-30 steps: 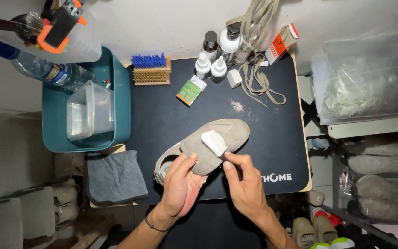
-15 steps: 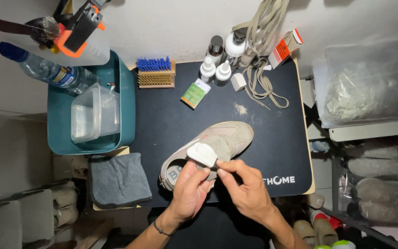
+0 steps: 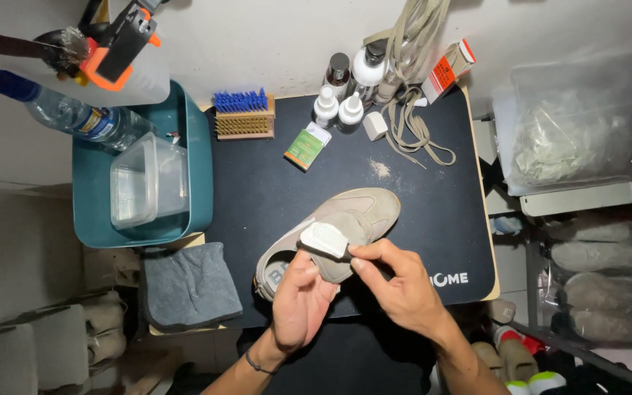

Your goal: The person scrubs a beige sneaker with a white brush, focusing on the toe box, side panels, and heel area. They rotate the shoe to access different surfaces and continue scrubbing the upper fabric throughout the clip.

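My right hand (image 3: pixel 402 284) pinches the small white block (image 3: pixel 324 239) between thumb and fingertips, pressed flat on the side of the beige suede shoe (image 3: pixel 330 232). A second ago the block sat up near the toe; it has since travelled down the upper towards the collar, so I judge the rubbing has worked its way along the shoe from front to back. My left hand (image 3: pixel 298 301) is curled under the heel end, fingers wrapped loosely and thumb up against the side, bracing the shoe; it has shifted a little with the shoe, which has swung slightly towards me.

The shoe lies on its side near the front edge of the tabletop (image 3: pixel 433 219), on the dark mat, toe pointing to the back right corner. A patch of pale dust (image 3: pixel 380 170) lies on the mat just beyond the toe.

Further out, along the back edge: a wooden brush with blue bristles (image 3: pixel 241 115), a green packet (image 3: pixel 304 146), a cluster of small bottles (image 3: pixel 345 95), and loose laces (image 3: pixel 415 124) towards the back right corner. At the left edge stands a teal tub (image 3: pixel 202 161) with a clear plastic container (image 3: pixel 148 181) inside and a water bottle (image 3: pixel 67 113) leaning in. A grey cloth (image 3: pixel 190 285) lies at the front left corner. Nothing crowds my hands; the mat around the shoe gives room.
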